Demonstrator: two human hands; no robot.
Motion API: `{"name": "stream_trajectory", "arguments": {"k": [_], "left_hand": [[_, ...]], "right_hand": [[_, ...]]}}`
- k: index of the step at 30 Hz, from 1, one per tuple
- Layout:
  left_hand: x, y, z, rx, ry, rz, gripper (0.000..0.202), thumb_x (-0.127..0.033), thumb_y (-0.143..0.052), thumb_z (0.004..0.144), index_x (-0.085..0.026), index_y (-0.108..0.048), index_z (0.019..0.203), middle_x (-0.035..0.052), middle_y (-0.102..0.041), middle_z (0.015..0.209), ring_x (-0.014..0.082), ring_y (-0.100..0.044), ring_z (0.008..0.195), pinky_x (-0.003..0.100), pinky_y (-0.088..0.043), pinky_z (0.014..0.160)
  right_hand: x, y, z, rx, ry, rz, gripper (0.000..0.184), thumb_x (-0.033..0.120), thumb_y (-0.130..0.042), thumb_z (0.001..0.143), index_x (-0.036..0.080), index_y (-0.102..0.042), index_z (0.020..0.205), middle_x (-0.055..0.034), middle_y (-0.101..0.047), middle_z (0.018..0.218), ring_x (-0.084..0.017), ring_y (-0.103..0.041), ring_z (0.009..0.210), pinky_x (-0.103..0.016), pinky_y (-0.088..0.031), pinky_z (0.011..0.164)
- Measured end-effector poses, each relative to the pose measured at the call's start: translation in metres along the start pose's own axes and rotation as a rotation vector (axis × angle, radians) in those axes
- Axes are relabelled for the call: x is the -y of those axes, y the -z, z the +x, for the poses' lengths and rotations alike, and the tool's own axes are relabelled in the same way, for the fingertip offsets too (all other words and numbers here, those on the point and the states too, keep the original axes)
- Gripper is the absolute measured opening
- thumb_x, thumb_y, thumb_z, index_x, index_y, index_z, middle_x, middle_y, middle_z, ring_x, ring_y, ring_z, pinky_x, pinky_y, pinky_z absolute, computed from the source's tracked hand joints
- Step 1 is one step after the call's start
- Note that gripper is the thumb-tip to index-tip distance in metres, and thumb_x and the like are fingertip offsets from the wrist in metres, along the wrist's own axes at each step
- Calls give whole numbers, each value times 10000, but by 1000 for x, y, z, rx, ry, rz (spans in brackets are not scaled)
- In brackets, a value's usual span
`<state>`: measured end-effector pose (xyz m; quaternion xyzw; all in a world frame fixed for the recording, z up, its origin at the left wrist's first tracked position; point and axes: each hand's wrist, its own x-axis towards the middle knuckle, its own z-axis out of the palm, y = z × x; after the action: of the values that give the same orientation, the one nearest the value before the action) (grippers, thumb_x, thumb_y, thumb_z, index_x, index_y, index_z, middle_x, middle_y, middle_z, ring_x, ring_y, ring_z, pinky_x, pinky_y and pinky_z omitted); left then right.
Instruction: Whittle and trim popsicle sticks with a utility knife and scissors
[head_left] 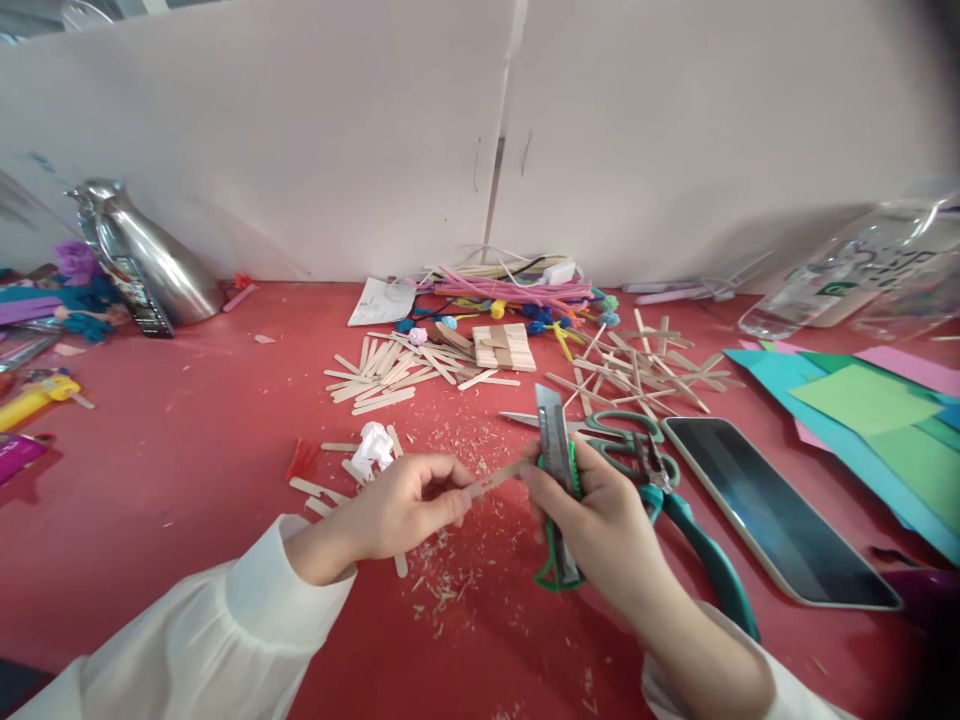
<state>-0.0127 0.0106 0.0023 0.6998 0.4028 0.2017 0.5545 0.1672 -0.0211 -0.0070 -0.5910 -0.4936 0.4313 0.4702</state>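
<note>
Between finger and thumb, my left hand [409,505] pinches one end of a wooden craft stick [495,481]. The stick slants up toward my right hand [600,520], whose fingertips touch its far end. My right hand is closed round a green utility knife [556,470], its wide metal blade pointing up and away from me. Pale wood shavings [442,580] lie scattered on the red table beneath both hands. Beside my left hand are a crumpled white tissue [373,447] and several craft sticks [319,490], partly hidden by that hand.
Scissors [622,428], teal-handled pliers [701,555] and a phone [772,505] lie to the right, near coloured paper [870,400]. Craft sticks [390,365], a bundle of sticks [517,347] and pink pipe cleaners [510,287] lie farther back. A metal jug [161,250] stands at left.
</note>
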Motion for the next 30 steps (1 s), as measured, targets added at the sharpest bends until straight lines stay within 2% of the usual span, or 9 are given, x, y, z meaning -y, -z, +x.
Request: {"name": "stream_trajectory", "arguments": {"k": [4, 8, 12, 20, 24, 27, 30], "left_hand": [[4, 1, 2, -196, -48, 51, 159, -275, -480, 815, -151, -520, 725, -45, -437, 594, 63, -373, 512, 199, -315, 483], [6, 2, 4, -358, -59, 73, 173, -297, -484, 816, -155, -500, 719, -51, -414, 576, 64, -358, 492, 193, -308, 457], [7, 1, 4, -441, -85, 126, 150, -267, -485, 811, -157, -499, 710, -48, -426, 575, 67, -370, 505, 188, -323, 467], [9, -1, 2, -442, -129, 212, 137, -238, -467, 822, -159, -516, 721, -46, -441, 595, 67, -382, 525, 179, -332, 478], [11, -1, 3, -430, -143, 247, 152, -236, -458, 829, -161, -508, 707, -54, -422, 572, 62, -362, 506, 180, -314, 470], [11, -2, 3, -428, -159, 270, 157, -227, -464, 825, -159, -503, 689, -54, -424, 567, 61, -361, 507, 183, -309, 472], [11, -3, 3, -438, -158, 257, 171, -240, -465, 830, -162, -486, 680, -59, -410, 558, 56, -353, 492, 182, -310, 471]], "right_hand": [[5, 3, -3, 36, 43, -34, 259, 405, -505, 787, 209, -459, 951, 89, -420, 512, -88, -430, 404, -208, -349, 380], [7, 1, -11, 255, 21, -44, 222, 392, -428, 831, 215, -401, 964, 81, -466, 558, -81, -443, 372, -208, -366, 363], [7, -3, -15, 401, 33, -264, 107, 320, -388, 849, 216, -406, 864, 107, -396, 436, -90, -431, 346, -208, -347, 372], [1, -6, -16, 462, 20, -330, 66, 264, -348, 860, 231, -362, 805, 112, -400, 399, -96, -437, 334, -208, -333, 386], [1, -7, -15, 441, -1, -310, 42, 265, -366, 844, 227, -382, 836, 114, -388, 419, -91, -421, 325, -203, -332, 364], [5, -8, -15, 430, -85, -221, 65, 295, -389, 824, 231, -386, 834, 109, -401, 473, -79, -421, 329, -192, -347, 343], [10, -9, -15, 454, -202, -67, 127, 349, -415, 799, 230, -377, 825, 83, -484, 583, -57, -419, 332, -180, -362, 311]]}}
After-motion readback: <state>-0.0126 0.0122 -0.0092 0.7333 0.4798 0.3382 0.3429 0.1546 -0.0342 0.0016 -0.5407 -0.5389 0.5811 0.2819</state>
